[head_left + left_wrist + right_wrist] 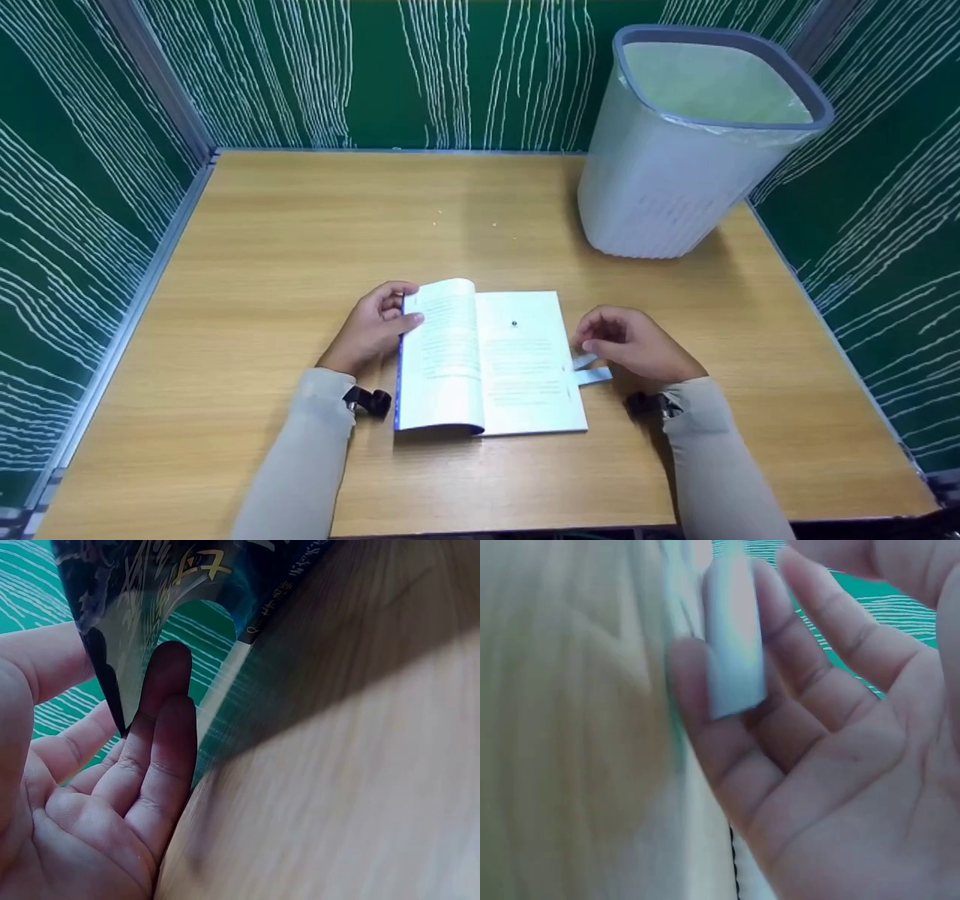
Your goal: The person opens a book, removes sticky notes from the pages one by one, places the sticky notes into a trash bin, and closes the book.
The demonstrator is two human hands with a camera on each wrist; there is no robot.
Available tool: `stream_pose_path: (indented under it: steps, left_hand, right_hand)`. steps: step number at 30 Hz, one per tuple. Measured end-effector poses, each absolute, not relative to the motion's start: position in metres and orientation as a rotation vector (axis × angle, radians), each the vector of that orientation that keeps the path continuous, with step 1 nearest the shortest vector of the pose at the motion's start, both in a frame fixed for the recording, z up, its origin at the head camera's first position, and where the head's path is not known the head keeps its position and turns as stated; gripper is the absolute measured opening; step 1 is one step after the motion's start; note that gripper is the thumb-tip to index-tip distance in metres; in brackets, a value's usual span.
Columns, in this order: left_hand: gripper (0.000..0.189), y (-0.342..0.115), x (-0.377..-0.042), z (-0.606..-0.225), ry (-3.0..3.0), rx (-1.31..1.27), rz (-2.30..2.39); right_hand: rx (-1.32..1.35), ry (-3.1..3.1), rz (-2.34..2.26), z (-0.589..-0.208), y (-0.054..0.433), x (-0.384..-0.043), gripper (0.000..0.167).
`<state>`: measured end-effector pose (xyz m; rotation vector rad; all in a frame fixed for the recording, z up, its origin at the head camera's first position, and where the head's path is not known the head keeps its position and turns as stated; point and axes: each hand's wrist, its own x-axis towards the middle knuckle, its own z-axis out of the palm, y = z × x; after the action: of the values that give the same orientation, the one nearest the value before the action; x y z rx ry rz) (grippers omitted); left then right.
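Observation:
An open book (531,375) lies on the wooden table, its left-hand pages bowed upward. My left hand (379,322) grips the book's left edge, thumb on the page and fingers at the cover. In the left wrist view the dark, glossy cover (97,585) with yellow lettering curves above the fingers. Two pale strips stick out past the book's right edge, the lower strip (595,376) longer. Beside them is my right hand (637,345), fingers loosely bent and thumb near the index finger. A strip (736,652) overlaps those fingers in the right wrist view.
A tall, pale waste bin (660,180) with a grey rim and a liner stands at the back right of the table (315,225). Green panels with white streaks (420,75) enclose the back and sides. A few tiny specks lie behind the book.

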<state>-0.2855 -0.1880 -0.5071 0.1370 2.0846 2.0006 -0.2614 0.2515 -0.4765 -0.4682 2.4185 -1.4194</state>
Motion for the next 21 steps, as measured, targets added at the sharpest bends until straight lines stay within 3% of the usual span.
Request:
stream_pose_path:
  steps: [10,21]
  left_hand:
    - [0.046,-0.186,-0.286,-0.509,2.064,0.144,2.026]
    - [0.049,-0.188,-0.285,-0.509,2.052,0.151,2.026]
  right_hand:
    - [-0.461,2.592,-1.108,-0.473,0.256,-0.255,0.014]
    - [-0.44,2.479,-1.134,-0.479,0.272,-0.248,0.032]
